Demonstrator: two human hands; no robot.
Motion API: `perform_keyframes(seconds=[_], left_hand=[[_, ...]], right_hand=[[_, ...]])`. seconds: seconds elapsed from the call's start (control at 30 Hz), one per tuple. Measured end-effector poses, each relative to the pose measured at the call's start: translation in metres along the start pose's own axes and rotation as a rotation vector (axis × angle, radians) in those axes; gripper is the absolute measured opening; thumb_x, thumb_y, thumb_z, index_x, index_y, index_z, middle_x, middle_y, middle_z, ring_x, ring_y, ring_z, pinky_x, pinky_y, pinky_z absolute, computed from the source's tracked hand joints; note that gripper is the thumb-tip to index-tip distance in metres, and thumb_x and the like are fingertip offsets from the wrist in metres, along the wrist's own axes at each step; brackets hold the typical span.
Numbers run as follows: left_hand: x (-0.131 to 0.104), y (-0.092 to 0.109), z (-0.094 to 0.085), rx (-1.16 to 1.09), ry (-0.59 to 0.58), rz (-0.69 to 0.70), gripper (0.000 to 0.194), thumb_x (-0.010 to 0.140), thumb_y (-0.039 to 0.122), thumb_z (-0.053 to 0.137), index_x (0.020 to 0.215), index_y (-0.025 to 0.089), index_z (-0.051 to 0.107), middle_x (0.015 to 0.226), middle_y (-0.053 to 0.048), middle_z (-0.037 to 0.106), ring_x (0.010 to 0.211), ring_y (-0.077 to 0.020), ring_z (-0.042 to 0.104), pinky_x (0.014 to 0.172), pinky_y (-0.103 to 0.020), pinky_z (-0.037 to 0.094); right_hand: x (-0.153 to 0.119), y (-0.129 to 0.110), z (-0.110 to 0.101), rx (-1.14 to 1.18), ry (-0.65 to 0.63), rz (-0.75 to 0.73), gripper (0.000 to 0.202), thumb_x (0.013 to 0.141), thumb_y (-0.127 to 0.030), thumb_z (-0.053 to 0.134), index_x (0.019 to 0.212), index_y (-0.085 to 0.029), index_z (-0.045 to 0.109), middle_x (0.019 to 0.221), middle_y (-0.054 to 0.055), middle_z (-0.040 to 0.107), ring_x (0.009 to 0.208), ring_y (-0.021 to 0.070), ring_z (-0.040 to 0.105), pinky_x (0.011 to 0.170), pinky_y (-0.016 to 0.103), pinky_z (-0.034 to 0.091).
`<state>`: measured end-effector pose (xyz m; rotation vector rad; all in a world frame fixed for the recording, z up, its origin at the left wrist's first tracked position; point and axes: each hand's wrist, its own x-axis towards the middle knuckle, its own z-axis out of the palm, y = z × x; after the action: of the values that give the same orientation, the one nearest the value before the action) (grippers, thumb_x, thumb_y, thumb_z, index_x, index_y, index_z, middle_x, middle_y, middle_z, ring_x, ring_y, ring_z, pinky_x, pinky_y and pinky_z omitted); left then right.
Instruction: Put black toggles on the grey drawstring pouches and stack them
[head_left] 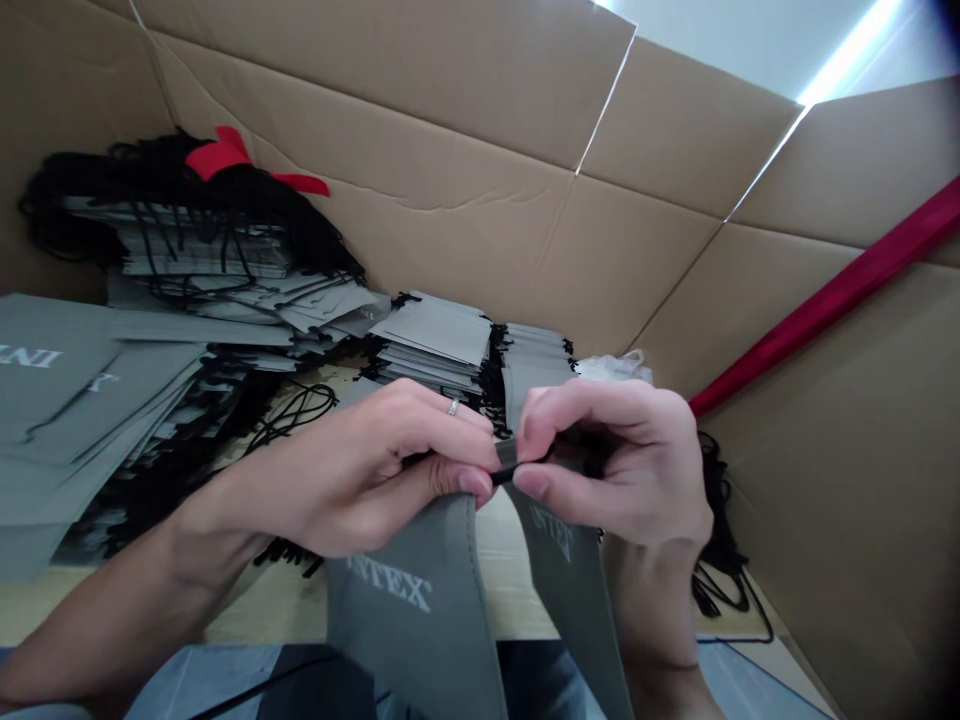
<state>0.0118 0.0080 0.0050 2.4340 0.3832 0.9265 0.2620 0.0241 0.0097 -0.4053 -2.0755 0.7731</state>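
A grey fabric pouch [416, 600] printed INTEX hangs below my left hand [397, 460], whose thumb and fingers pinch its top edge by a short black cord [504, 476]. My right hand [619, 455] is closed, its thumb and index finger pinching the same cord close to the left fingertips. Beneath the right hand hangs a second grey INTEX panel [562, 560]; whether it belongs to the same pouch I cannot tell. The curled fingers of the right hand hide some more black cord.
Stacked grey pouches [435, 335] stand behind my hands, with larger piles [67, 400] on the left. A bundle of black cords [277, 210] tied with a red strip [221, 155] tops the back pile. Loose cords [720, 500] lie right. Cardboard walls [450, 130] enclose the table.
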Motion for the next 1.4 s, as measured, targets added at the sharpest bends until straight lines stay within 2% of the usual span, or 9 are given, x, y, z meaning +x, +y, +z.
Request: perform_keyframes(seconds=[0.13, 0.23, 0.37, 0.63, 0.83, 1.0, 1.13, 1.27, 1.4], left_hand=[[-0.002, 0.003, 0.0, 0.072, 0.055, -0.066, 0.026, 0.111, 0.015, 0.053, 0.087, 0.02, 0.062, 0.073, 0.001, 0.061, 0.065, -0.014, 0.054, 0.061, -0.028, 0.042], [-0.001, 0.005, 0.003, 0.125, 0.074, -0.07, 0.026, 0.111, 0.015, 0.052, 0.089, 0.02, 0.064, 0.073, 0.002, 0.061, 0.064, -0.0131, 0.054, 0.061, -0.026, 0.042], [0.001, 0.005, 0.008, 0.173, 0.083, -0.059, 0.027, 0.112, 0.017, 0.05, 0.086, 0.02, 0.058, 0.069, 0.004, 0.053, 0.059, -0.0113, 0.046, 0.056, -0.026, 0.036], [0.003, 0.0, 0.01, 0.175, 0.167, 0.044, 0.03, 0.109, 0.01, 0.051, 0.082, 0.021, 0.052, 0.067, 0.005, 0.048, 0.059, -0.0113, 0.044, 0.057, -0.027, 0.036], [0.003, 0.0, 0.005, 0.139, 0.188, 0.007, 0.03, 0.107, 0.011, 0.053, 0.079, 0.021, 0.053, 0.065, 0.005, 0.047, 0.057, -0.0113, 0.041, 0.055, -0.026, 0.037], [0.002, 0.002, 0.005, 0.121, 0.189, -0.007, 0.032, 0.109, 0.015, 0.056, 0.078, 0.021, 0.052, 0.064, 0.005, 0.045, 0.056, -0.0109, 0.039, 0.055, -0.026, 0.036], [0.002, 0.005, 0.006, 0.188, 0.214, -0.004, 0.03, 0.11, 0.014, 0.053, 0.081, 0.02, 0.053, 0.065, 0.006, 0.044, 0.057, -0.0096, 0.038, 0.056, -0.024, 0.035], [0.002, 0.008, 0.006, 0.262, 0.252, -0.063, 0.029, 0.112, 0.014, 0.054, 0.083, 0.019, 0.056, 0.068, 0.007, 0.047, 0.06, -0.008, 0.041, 0.057, -0.022, 0.035], [0.001, 0.008, 0.007, 0.288, 0.264, -0.099, 0.029, 0.115, 0.02, 0.053, 0.087, 0.019, 0.062, 0.068, 0.007, 0.051, 0.06, -0.0082, 0.043, 0.058, -0.023, 0.036]], right_hand=[[0.003, 0.0, 0.0, -0.014, -0.039, -0.055, 0.021, 0.092, -0.016, 0.09, 0.107, -0.026, 0.08, 0.09, -0.001, 0.08, 0.071, 0.0129, 0.069, 0.057, 0.025, 0.053], [0.004, 0.001, 0.0, -0.029, -0.068, -0.114, 0.021, 0.09, -0.022, 0.096, 0.104, -0.024, 0.08, 0.087, -0.001, 0.079, 0.069, 0.013, 0.068, 0.058, 0.026, 0.054], [0.003, 0.002, -0.001, -0.051, -0.036, -0.057, 0.02, 0.089, -0.022, 0.098, 0.099, -0.024, 0.08, 0.087, -0.002, 0.081, 0.067, 0.0124, 0.067, 0.059, 0.027, 0.053], [0.005, 0.005, 0.0, 0.185, 0.023, 0.06, 0.024, 0.083, -0.03, 0.103, 0.088, -0.022, 0.08, 0.076, -0.002, 0.077, 0.059, 0.0118, 0.064, 0.052, 0.025, 0.052], [0.008, 0.005, 0.006, 0.336, 0.13, 0.193, 0.024, 0.076, -0.017, 0.105, 0.086, -0.02, 0.083, 0.076, -0.001, 0.078, 0.063, 0.0109, 0.068, 0.057, 0.02, 0.056], [0.008, 0.009, 0.008, 0.44, 0.139, 0.208, 0.02, 0.081, -0.016, 0.101, 0.088, -0.019, 0.083, 0.075, -0.001, 0.076, 0.064, 0.0114, 0.067, 0.058, 0.021, 0.055], [0.006, 0.005, 0.003, 0.362, 0.103, 0.206, 0.025, 0.079, -0.013, 0.103, 0.091, -0.02, 0.082, 0.081, -0.002, 0.079, 0.068, 0.0101, 0.071, 0.063, 0.018, 0.058], [0.002, -0.001, -0.004, 0.203, 0.037, 0.209, 0.03, 0.083, -0.017, 0.102, 0.105, -0.024, 0.084, 0.091, -0.002, 0.081, 0.077, 0.0123, 0.077, 0.069, 0.019, 0.061], [0.0, -0.002, -0.004, 0.011, 0.176, 0.143, 0.016, 0.089, -0.018, 0.097, 0.094, -0.025, 0.084, 0.084, -0.003, 0.079, 0.071, 0.0102, 0.071, 0.064, 0.019, 0.056]])
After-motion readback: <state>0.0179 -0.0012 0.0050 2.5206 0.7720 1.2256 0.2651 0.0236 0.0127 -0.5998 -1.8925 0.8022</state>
